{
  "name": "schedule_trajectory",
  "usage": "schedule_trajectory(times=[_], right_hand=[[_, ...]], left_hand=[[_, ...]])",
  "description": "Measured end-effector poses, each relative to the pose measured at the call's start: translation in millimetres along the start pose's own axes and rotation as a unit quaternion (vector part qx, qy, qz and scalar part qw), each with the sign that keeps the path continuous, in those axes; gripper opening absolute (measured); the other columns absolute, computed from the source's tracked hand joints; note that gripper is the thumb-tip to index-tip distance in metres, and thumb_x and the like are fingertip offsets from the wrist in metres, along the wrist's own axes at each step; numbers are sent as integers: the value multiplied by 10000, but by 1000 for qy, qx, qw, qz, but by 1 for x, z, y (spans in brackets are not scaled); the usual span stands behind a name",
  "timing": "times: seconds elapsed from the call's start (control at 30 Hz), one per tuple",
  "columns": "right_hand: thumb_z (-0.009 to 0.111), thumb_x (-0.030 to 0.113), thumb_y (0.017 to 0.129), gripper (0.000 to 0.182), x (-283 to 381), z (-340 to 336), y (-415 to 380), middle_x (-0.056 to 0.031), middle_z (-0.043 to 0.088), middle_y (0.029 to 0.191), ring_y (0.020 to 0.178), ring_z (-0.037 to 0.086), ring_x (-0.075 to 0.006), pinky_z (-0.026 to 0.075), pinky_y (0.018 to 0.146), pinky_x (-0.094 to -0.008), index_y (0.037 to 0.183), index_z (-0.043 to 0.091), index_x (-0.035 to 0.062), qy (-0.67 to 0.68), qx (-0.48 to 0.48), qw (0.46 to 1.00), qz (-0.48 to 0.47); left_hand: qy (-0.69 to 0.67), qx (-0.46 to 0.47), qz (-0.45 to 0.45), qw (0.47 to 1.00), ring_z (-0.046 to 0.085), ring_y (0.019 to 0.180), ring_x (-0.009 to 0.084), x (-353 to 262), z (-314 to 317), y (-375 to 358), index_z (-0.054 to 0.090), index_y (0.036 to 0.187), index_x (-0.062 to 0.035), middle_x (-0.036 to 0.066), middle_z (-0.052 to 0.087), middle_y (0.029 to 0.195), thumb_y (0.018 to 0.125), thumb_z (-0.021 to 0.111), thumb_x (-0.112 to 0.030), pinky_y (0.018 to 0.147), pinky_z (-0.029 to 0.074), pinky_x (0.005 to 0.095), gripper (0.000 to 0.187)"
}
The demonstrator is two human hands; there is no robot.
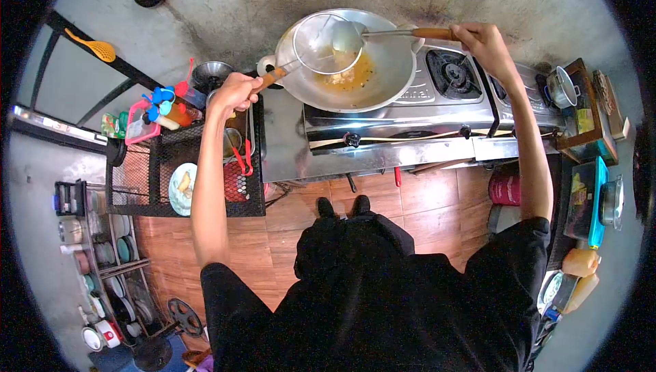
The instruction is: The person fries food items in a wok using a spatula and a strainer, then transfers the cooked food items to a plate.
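A large metal wok (393, 75) sits on the left part of the steel stove, with yellowish liquid (359, 84) and small bits at its bottom. My left hand (236, 93) grips the wooden handle of a round wire strainer (311, 51), which is held over the wok's left half. From the right, my right hand (482, 44) holds the wooden end of a long-handled ladle (389, 32). The ladle's metal head overlaps the strainer's ring; whether the two touch is unclear. Some pale bits show by the strainer's lower edge.
Right of the wok is a burner (453, 75), then a small pot (562, 88). At left, a black mesh rack (137, 177) bears a plate (181, 201), red-handled tongs (240, 160) and bottles. The stove's front edge (410, 160) faces my body.
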State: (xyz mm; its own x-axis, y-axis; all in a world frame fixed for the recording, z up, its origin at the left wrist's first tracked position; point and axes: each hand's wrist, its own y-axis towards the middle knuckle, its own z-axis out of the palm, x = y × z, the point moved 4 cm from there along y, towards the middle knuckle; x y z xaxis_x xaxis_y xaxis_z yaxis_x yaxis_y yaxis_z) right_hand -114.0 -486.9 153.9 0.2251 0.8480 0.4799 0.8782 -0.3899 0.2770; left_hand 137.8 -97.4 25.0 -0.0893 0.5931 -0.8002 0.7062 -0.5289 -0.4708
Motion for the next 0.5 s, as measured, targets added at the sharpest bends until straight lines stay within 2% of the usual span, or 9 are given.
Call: schedule_trajectory(times=[0.03,0.07,0.13,0.17,0.3,0.4,0.43,0.5], right_hand=[[584,276,887,304,14,1,-4,-128,591,622,592,563,-182,455,577,-308,987,675,4,1,-22,1000,-16],[584,276,887,304,18,5,-5,-128,591,622,592,563,-182,455,577,-308,987,675,4,-1,-22,1000,-17],[604,204,880,248,34,10,-11,-139,605,680,598,565,-234,460,592,-334,1027,664,13,33,-96,982,-159],[615,122,863,224,55,4,-18,-127,584,739,616,549,-254,459,609,-350,1066,656,38,-13,-72,986,-150],[605,71,850,237,62,1,-26,-108,512,759,628,524,-224,449,616,-337,1081,658,75,-57,-79,983,-155],[599,66,854,239,57,-1,-33,-107,519,776,646,532,-218,449,629,-326,1086,655,75,-49,-100,980,-165],[593,68,860,246,52,1,-35,-110,525,795,664,538,-219,451,648,-321,1100,648,72,-31,-95,986,-133],[589,70,864,249,50,2,-39,-110,529,805,673,542,-216,452,655,-318,1107,644,72,-34,-99,986,-132]], left_hand=[[4,6,-4,1000,289,378,27,-1,1,-2,560,808,-26,2,479,588,938,514,-260,339,194,207,271],[7,12,-8,1000,283,380,25,0,1,-3,562,807,-26,1,477,591,938,512,-261,340,190,206,273],[10,14,-2,1000,281,383,24,3,-3,2,559,801,-28,1,476,590,939,512,-264,342,188,209,278],[15,17,4,1000,279,386,23,5,-4,5,557,794,-30,0,475,589,939,511,-268,343,185,211,282],[-2,28,15,999,269,392,19,4,-10,9,547,776,-38,-7,468,586,937,516,-274,346,178,212,287],[-13,38,18,999,268,396,17,2,-14,9,551,786,-34,-12,464,586,936,519,-278,345,177,211,288],[-15,37,20,999,268,396,17,1,-16,11,551,786,-34,-12,464,586,936,519,-278,345,177,211,288],[-20,42,15,999,291,391,37,0,-18,13,548,779,-20,15,492,602,933,521,-239,340,196,224,269]])
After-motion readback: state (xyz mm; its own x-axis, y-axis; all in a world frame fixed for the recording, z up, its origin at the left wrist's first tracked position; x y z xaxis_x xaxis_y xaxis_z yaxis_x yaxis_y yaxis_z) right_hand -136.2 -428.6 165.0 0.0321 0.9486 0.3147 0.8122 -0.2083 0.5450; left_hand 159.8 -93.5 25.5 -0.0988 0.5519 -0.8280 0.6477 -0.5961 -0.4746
